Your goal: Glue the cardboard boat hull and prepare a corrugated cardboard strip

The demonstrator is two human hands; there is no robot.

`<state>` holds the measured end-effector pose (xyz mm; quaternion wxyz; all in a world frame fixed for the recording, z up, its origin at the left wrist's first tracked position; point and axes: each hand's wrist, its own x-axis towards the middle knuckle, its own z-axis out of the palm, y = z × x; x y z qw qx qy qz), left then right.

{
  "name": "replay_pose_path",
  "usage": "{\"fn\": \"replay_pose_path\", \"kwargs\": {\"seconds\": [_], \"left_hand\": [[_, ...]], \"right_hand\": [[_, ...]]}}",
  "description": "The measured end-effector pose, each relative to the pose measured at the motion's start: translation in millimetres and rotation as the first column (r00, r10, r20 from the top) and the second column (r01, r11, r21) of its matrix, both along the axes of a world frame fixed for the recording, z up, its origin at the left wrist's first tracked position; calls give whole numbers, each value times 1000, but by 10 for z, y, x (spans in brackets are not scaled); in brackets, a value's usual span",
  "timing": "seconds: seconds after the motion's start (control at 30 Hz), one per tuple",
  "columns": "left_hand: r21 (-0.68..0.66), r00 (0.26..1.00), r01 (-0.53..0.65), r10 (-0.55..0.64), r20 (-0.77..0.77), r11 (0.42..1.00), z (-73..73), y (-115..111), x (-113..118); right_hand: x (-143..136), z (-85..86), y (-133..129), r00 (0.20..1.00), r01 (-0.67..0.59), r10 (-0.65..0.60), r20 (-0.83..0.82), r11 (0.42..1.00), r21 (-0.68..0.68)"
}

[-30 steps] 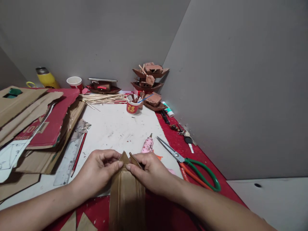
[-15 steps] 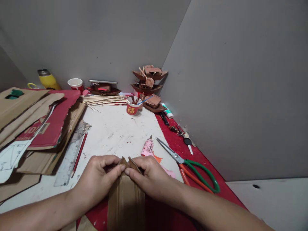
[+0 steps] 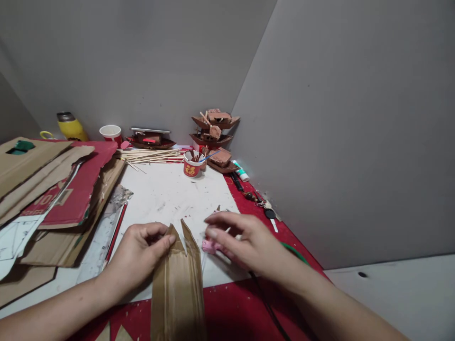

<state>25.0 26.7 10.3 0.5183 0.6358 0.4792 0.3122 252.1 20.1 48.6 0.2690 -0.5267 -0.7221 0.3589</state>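
A long brown cardboard piece (image 3: 177,289) with two pointed flaps at its far end hangs over the table's near edge. My left hand (image 3: 142,251) pinches the left flap between thumb and fingers. The right flap stands apart from it, with a narrow gap between the two. My right hand (image 3: 241,241) is off the cardboard, its fingers apart and curved over a pink glue gun (image 3: 210,245); whether they touch it is hard to tell. The scissors are mostly hidden behind that hand, with part of a green handle (image 3: 296,252) showing.
Stacked cardboard (image 3: 71,199), a clear ruler (image 3: 95,246) and a red pencil (image 3: 116,232) lie left. Thin sticks (image 3: 152,155), a red cup (image 3: 193,166) and model boats (image 3: 215,137) stand at the back. Keys (image 3: 270,213) lie right, near the grey wall (image 3: 337,142).
My right hand has let go of the right flap and moved right, over the pink glue gun. The flaps are further apart. My left hand still holds the left one.
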Motion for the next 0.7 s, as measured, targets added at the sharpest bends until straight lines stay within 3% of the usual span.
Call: {"fn": "replay_pose_path", "kwargs": {"seconds": [0.07,0.13,0.2,0.3,0.4,0.53,0.63,0.7], "left_hand": [[10,999,-11,11,-32,1000,15,19,-17],[15,999,-13,14,-43,1000,28,28,-21],[8,1000,-8,8,-29,1000,34,30,-18],[-19,1000,-9,9,8,1000,35,26,-12],[-57,999,-12,14,42,998,38,29,-17],[-89,997,-17,23,72,996,37,68,-33],[-103,994,2,9,108,995,35,113,-45],[-127,992,16,0,125,992,34,136,-52]], "right_hand": [[194,73,-24,985,51,-65,157,995,90],[356,40,-77,924,52,-108,366,986,157],[444,-82,-148,852,-8,-99,514,979,202],[430,-317,-241,802,-77,-37,596,983,166],[357,-466,-272,818,-74,-34,574,984,164],[449,-455,-221,890,-2,-54,454,993,122],[684,-350,-160,943,179,-198,268,979,93],[826,-266,-135,934,351,-352,60,936,26]]}}
